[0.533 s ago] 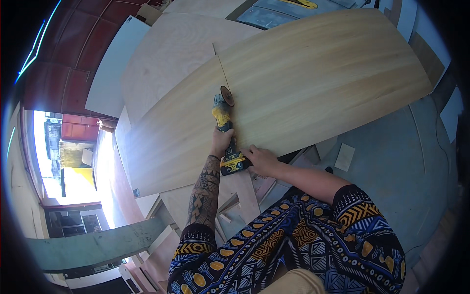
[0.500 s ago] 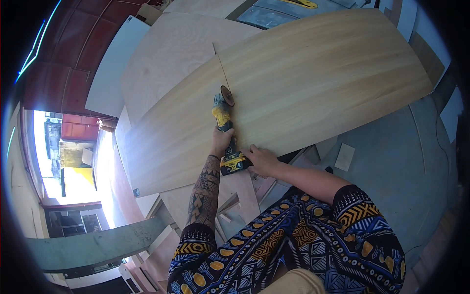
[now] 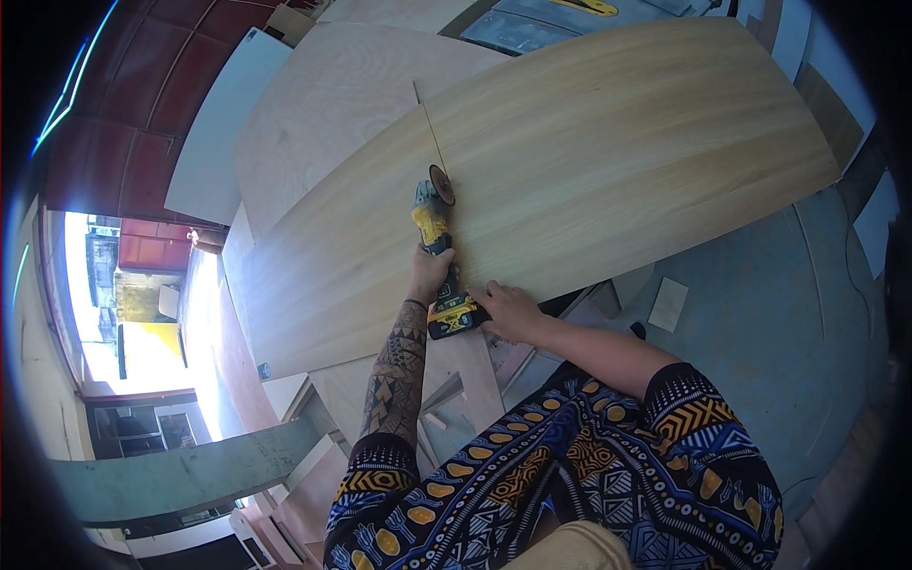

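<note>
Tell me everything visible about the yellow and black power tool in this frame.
The cordless angle grinder is yellow and black, with a round disc at its far end and a battery pack at the near end. It lies lengthwise over the pale wooden panel, disc on a thin cut line. The left hand grips its body; the right hand holds the battery end.

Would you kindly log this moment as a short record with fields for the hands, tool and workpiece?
left hand: gripping the body of the yellow cordless grinder
right hand: at the tool's rear, by the battery pack
disc: at the near end of a thin cut line
workpiece: large pale wood panel, lying flat
beneath: second plywood sheet
</note>
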The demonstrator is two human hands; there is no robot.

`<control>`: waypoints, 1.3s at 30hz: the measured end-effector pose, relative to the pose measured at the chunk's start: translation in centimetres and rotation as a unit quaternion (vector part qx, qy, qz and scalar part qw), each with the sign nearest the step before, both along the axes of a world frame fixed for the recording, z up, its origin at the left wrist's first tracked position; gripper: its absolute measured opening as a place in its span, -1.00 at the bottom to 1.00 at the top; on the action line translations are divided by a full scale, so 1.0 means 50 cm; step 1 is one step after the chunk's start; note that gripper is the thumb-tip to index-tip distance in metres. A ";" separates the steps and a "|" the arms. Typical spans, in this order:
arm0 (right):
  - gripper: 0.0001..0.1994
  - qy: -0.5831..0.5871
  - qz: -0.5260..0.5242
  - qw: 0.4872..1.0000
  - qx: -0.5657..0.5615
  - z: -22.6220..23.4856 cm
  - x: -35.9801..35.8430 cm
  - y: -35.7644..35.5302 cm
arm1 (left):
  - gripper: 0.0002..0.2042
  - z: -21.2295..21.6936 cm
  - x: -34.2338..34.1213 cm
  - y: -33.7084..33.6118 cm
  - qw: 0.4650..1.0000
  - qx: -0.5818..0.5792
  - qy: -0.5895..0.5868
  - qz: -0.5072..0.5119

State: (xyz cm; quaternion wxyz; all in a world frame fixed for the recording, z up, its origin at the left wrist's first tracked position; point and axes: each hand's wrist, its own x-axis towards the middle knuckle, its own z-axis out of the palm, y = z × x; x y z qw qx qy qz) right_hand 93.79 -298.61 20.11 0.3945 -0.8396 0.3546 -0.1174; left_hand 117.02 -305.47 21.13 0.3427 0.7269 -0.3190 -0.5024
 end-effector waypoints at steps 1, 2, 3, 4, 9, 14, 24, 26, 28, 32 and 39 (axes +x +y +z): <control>-0.14 -0.002 0.001 1.000 0.000 0.001 0.001 0.000 | -0.53 0.000 0.001 0.000 1.000 0.006 -0.005 0.001; -0.14 -0.003 0.001 1.000 -0.001 0.002 0.001 -0.001 | -0.53 0.001 0.003 0.001 1.000 0.012 -0.010 0.002; -0.14 -0.004 0.002 1.000 -0.001 0.003 0.001 -0.002 | -0.53 0.001 0.003 0.001 1.000 0.012 -0.011 0.002; -0.14 -0.001 0.004 1.000 0.000 0.004 0.000 -0.002 | -0.52 0.000 0.003 0.002 1.000 0.013 -0.009 0.003; -0.15 0.003 0.009 1.000 -0.003 0.006 -0.002 -0.003 | -0.52 -0.001 0.003 0.004 1.000 0.008 -0.008 0.000; -0.15 0.008 0.007 1.000 -0.002 0.005 0.001 -0.003 | -0.52 0.002 0.003 0.003 1.000 0.015 -0.006 0.010; -0.12 0.005 0.004 1.000 -0.002 0.001 0.005 -0.004 | -0.56 0.004 0.001 0.000 1.000 0.016 -0.023 0.010; -0.11 0.003 0.005 1.000 0.001 0.003 0.003 -0.003 | -0.56 0.004 0.001 0.002 0.999 0.024 -0.036 0.012; -0.11 0.004 0.005 1.000 0.001 0.005 0.002 -0.003 | -0.54 0.007 0.002 0.003 0.999 0.024 -0.034 0.011; -0.12 0.005 0.004 1.000 0.001 0.004 0.003 -0.003 | -0.56 0.011 -0.001 0.003 0.999 0.026 -0.028 0.011; -0.12 0.013 0.015 1.000 -0.003 0.001 0.002 -0.009 | -0.55 0.022 -0.008 0.003 1.000 0.013 -0.022 0.016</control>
